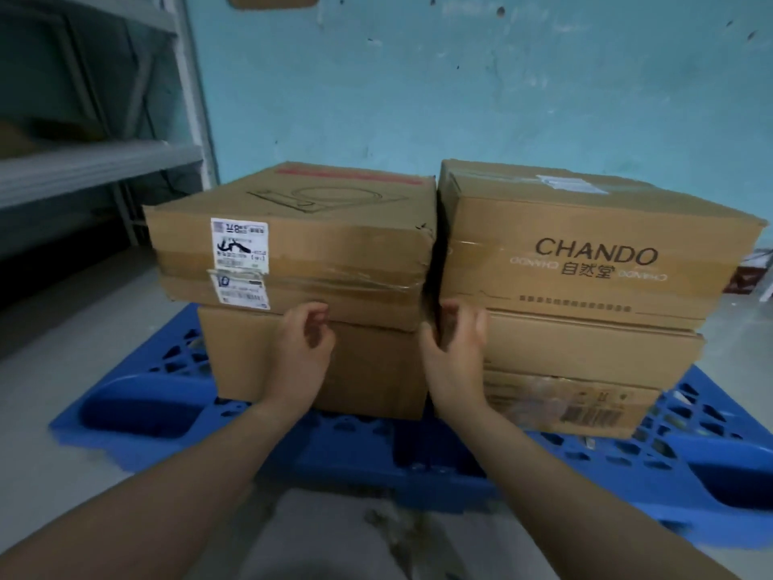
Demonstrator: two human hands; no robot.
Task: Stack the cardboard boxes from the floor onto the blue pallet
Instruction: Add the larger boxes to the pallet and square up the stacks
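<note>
Head view: four cardboard boxes stand on the blue pallet point(368, 450) in two stacks of two, backed close to the teal wall point(418, 98). The labelled box point(301, 249) tops the left stack, and its left and front edges jut out past the plain box point(376, 370) beneath. The CHANDO box point(585, 253) tops the right stack and overhangs the barcoded box point(585, 370) on the right. Only a narrow dark slit parts the two stacks. The left hand point(299, 353) hangs released, fingers loosely curled on nothing, just at the labelled box's lower front edge. The right hand point(456, 357) is likewise released, fingers slack before the slit. A strip of pallet grid shows in front of and beside the stacks. Grey floor point(83, 328) runs between the pallet's left edge and the metal shelving point(96, 165).
</note>
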